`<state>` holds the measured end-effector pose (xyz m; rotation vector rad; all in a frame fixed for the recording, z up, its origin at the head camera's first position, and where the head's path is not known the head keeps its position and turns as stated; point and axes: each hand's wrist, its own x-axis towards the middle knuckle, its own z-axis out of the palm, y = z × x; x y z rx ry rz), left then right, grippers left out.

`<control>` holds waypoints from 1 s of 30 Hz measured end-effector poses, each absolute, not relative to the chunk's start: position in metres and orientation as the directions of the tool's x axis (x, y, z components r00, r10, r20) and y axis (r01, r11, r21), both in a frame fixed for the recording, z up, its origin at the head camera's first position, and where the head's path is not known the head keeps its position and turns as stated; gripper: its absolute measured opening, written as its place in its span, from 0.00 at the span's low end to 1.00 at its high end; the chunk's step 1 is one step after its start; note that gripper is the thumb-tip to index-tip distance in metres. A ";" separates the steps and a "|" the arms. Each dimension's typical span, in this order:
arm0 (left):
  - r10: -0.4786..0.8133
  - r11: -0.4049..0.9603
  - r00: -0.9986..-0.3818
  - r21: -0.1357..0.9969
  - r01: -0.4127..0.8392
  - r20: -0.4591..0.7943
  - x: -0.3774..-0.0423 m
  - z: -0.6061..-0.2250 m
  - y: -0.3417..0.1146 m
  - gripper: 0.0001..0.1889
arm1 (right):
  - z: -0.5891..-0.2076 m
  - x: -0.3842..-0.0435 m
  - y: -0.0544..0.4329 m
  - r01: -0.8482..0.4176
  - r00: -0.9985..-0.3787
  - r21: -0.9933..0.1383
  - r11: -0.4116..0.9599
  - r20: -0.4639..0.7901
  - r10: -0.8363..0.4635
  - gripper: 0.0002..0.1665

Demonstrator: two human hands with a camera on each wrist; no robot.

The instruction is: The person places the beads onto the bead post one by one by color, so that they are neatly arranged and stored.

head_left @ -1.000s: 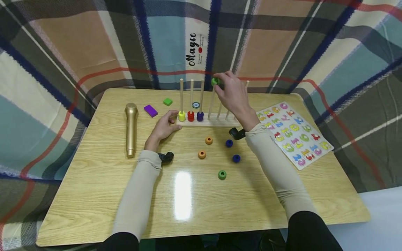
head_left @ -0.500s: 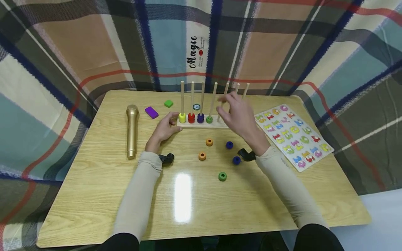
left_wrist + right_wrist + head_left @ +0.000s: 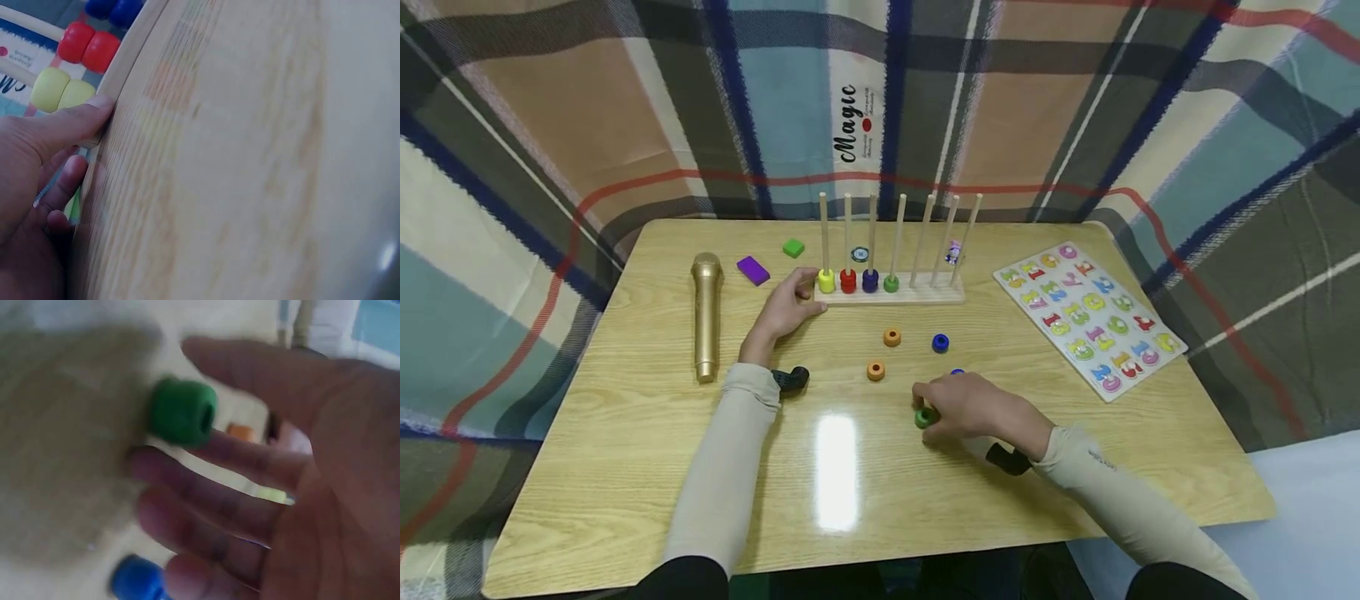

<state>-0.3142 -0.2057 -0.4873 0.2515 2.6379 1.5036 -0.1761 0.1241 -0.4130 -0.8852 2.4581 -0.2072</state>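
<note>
A wooden bead stand point(image 3: 938, 294) with several upright pegs stands at the back of the table. Yellow beads point(image 3: 826, 282), red beads point(image 3: 847, 282), dark blue beads point(image 3: 870, 281) and a green bead point(image 3: 891, 284) sit on its left pegs; the right pegs are bare. My left hand point(image 3: 784, 312) grips the stand's left end, the thumb point(image 3: 87, 115) on its front edge. Over the table's middle my right hand point(image 3: 976, 407) spreads thumb and fingers around a loose green bead point(image 3: 178, 414). A gap shows between thumb and bead in the right wrist view.
Two orange beads point(image 3: 876, 371) and a blue bead point(image 3: 940, 342) lie before the stand; another blue bead point(image 3: 137, 578) is beside my right hand. A gold cylinder point(image 3: 706, 317), a purple block point(image 3: 753, 270) and a green block point(image 3: 793, 247) are left, a number sheet point(image 3: 1090, 321) right.
My right hand let a green bead go onto the fourth peg, then came down and forward to the loose green bead. My left hand stays on the stand.
</note>
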 end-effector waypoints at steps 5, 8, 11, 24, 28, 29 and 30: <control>0.188 0.486 -0.982 0.869 0.094 0.001 -0.312 -0.489 -0.204 0.36 | -0.412 -0.180 0.120 -0.566 -0.694 -0.319 0.760 -0.314 -0.648 0.10; 0.189 0.491 -0.982 0.866 0.094 0.000 -0.312 -0.488 -0.204 0.37 | -0.399 -0.193 0.118 -0.573 -0.738 -0.329 0.751 -0.191 -0.647 0.12; 0.188 0.497 -0.982 0.862 0.097 0.002 -0.313 -0.488 -0.205 0.37 | -0.378 -0.212 0.114 -0.562 -0.797 -0.333 0.757 -0.029 -0.604 0.16; 0.179 0.486 -0.984 0.869 0.095 0.007 -0.312 -0.490 -0.206 0.36 | -0.316 -0.303 0.087 -0.504 -0.833 -0.390 0.771 0.454 -0.315 0.18; 0.181 0.495 -0.984 0.864 0.094 0.003 -0.313 -0.490 -0.206 0.36 | -0.312 -0.313 0.080 -0.482 -0.843 -0.386 0.786 0.450 -0.296 0.19; 0.181 0.495 -0.983 0.864 0.094 0.003 -0.313 -0.490 -0.206 0.36 | -0.311 -0.314 0.079 -0.475 -0.846 -0.384 0.792 0.447 -0.290 0.20; 0.181 0.496 -0.983 0.863 0.095 0.004 -0.313 -0.489 -0.206 0.36 | -0.310 -0.315 0.078 -0.469 -0.848 -0.381 0.797 0.446 -0.286 0.20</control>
